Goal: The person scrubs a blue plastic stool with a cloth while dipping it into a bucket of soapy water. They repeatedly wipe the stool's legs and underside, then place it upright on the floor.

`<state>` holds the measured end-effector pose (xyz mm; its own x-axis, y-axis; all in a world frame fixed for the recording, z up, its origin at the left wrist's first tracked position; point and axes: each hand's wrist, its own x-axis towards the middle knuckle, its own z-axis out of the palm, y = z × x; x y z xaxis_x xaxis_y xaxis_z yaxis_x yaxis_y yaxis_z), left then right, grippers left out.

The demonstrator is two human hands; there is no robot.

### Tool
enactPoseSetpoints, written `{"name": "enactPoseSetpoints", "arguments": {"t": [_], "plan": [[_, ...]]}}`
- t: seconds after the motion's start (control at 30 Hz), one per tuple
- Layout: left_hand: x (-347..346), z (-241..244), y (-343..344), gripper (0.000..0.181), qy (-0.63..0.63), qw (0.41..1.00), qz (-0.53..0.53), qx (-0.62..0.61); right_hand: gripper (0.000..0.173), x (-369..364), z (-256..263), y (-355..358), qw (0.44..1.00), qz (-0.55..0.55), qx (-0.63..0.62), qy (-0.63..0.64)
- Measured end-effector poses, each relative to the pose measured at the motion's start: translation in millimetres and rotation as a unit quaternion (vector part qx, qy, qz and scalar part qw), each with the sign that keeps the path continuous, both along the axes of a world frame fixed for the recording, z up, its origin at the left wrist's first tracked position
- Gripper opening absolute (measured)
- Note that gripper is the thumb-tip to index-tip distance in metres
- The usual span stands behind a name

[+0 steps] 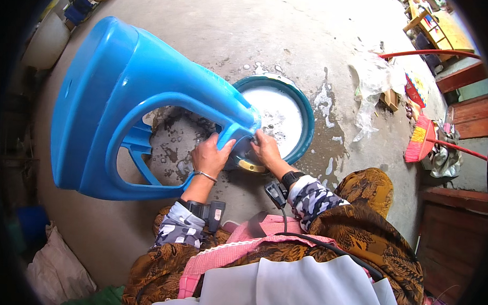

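A large blue plastic chair (150, 68) lies tipped over the floor, with one end reaching over a dark green basin (309, 126). White suds (281, 109) cover the water in the basin. My left hand (211, 155) grips the chair's edge, thumb on top and fingers behind it. Close by on the right, my right hand (266, 147) has its fingers closed at the same end of the chair, above the basin's near side. A small grey bit shows under its fingertips, too small to name. A yellow oval piece (251, 166) sits at the basin's near rim.
Wet patches and foam (324, 103) mark the concrete floor around the basin. To the right lie clear plastic sheeting (371, 88) and a pink-and-yellow broom (420, 138). A pale sack (60, 263) stands at lower left, a white tub (48, 41) at upper left.
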<state>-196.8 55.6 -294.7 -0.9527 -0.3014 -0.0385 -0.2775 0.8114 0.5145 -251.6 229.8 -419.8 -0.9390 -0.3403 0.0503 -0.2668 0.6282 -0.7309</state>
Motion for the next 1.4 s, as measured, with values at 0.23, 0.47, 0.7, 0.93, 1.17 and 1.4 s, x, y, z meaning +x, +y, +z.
{"name": "enactPoseSetpoints", "arguments": {"t": [0.23,0.47,0.7,0.93,1.17,1.4], "plan": [[-1,-6,-2,0.039,0.002,1.0,0.0,-0.013,0.044,1,5,6,0.988,-0.007,-0.153,0.001],[4,-7,-1,0.039,-0.004,1.0,-0.009,-0.003,0.042,-6,5,10,0.991,0.014,-0.095,-0.088],[1,-8,-4,0.037,0.051,0.998,0.023,0.015,0.026,1,-16,20,0.984,-0.117,-0.098,-0.093],[4,-14,-7,0.035,0.047,0.999,0.011,0.018,0.033,-67,2,13,0.951,-0.1,-0.289,0.05],[11,-5,-5,0.041,0.035,0.999,-0.011,-0.017,0.06,-62,21,9,0.982,0.087,0.17,-0.01],[5,-4,-6,0.038,0.026,0.999,-0.001,-0.022,0.056,-2,19,1,0.986,0.078,0.145,0.01]]}}
